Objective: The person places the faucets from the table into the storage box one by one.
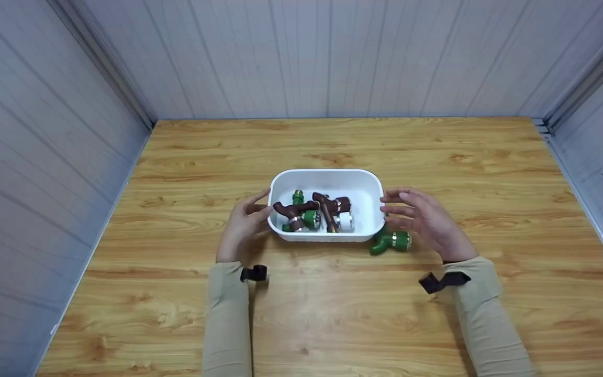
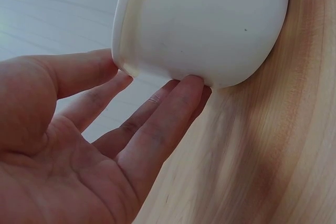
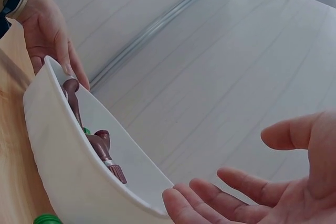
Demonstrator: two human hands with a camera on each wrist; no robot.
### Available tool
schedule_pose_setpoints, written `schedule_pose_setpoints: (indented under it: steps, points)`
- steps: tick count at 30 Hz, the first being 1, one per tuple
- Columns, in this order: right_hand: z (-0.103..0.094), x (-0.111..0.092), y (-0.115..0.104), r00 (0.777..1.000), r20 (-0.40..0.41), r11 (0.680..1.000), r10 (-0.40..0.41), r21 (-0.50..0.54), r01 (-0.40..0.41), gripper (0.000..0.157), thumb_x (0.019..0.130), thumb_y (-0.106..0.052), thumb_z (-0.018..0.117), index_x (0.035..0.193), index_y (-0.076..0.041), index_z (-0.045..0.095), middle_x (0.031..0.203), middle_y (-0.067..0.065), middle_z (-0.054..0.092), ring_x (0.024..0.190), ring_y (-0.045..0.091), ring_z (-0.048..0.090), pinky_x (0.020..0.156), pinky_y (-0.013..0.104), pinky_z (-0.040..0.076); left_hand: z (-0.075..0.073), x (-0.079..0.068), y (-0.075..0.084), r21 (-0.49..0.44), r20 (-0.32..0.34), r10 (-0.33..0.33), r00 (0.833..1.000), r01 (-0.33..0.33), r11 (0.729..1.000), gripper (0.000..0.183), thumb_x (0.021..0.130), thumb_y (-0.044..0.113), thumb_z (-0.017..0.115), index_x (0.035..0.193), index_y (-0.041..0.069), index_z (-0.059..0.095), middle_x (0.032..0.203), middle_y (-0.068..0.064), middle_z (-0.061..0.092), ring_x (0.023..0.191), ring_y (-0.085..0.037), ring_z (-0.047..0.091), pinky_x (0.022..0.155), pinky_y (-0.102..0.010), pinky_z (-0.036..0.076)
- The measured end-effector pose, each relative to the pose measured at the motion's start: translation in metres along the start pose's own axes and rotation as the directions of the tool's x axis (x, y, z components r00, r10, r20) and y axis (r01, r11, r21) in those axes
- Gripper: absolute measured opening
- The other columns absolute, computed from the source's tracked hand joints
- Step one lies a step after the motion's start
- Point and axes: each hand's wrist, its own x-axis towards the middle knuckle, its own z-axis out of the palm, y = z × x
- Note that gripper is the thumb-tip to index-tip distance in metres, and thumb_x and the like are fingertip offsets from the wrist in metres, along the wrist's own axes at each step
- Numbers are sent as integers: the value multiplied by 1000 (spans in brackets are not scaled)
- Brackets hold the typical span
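Observation:
A white plastic tub (image 1: pixel 367 209) stands on the table, holding several small plastic taps. Among them are a Y-shaped brown tap (image 1: pixel 293 210), another brown tap (image 1: pixel 326 209), a white-handled piece (image 1: pixel 344 221) and green parts (image 1: pixel 310 219) partly covered by the brown ones. At the tub's left end, my left hand (image 1: pixel 244 225) holds on with its thumb at the rim and fingertips against the outer wall. My right hand (image 1: pixel 430 220) is beside the right end, fingers spread and holding nothing. Just below those fingers lies a green tap (image 1: pixel 391 241), partly hidden by the tub and hand.
Wood-grain tabletop (image 1: pixel 327 314) surrounds the tub. Pale panel walls (image 1: pixel 301 57) enclose the table at the back and both sides. A dark wrist strap (image 1: pixel 254 273) sits on the left sleeve, another strap (image 1: pixel 445 281) on the right.

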Motion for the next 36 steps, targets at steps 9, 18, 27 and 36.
schedule_pose_setpoints:
  steps: [9,18,27,36]
  points:
    - [-5,-4,2,1000,-3,1000,-15,22,15,47,95,-22,40,126,13,32,128,30,34,116,44,36,93,55,32,0,0,0,-16,3,-9,1000,9,1000,44,85,9,59,127,16,50,107,-19,54,98,-36,54,76,-37,50]
    - [-10,-6,2,1000,-8,1000,-16,16,16,36,95,-21,40,121,4,44,128,30,36,117,44,35,95,53,31,0,-2,2,-12,6,-10,1000,10,1000,44,85,9,59,128,16,49,108,-19,54,99,-36,54,77,-37,50]
    - [-18,-12,0,999,-34,1000,7,-30,-8,34,95,-22,40,120,1,46,127,28,37,116,41,38,95,52,32,0,-1,1,18,4,-18,1000,18,1000,44,86,11,58,128,17,49,109,-18,53,97,-34,56,76,-37,50]
    - [-26,-17,1,999,-43,1000,17,-11,-17,36,95,-21,41,121,4,45,123,25,43,112,39,44,96,53,30,0,-1,2,38,-8,-21,1000,21,999,44,85,13,60,127,17,50,108,-18,54,93,-34,57,74,-38,51]
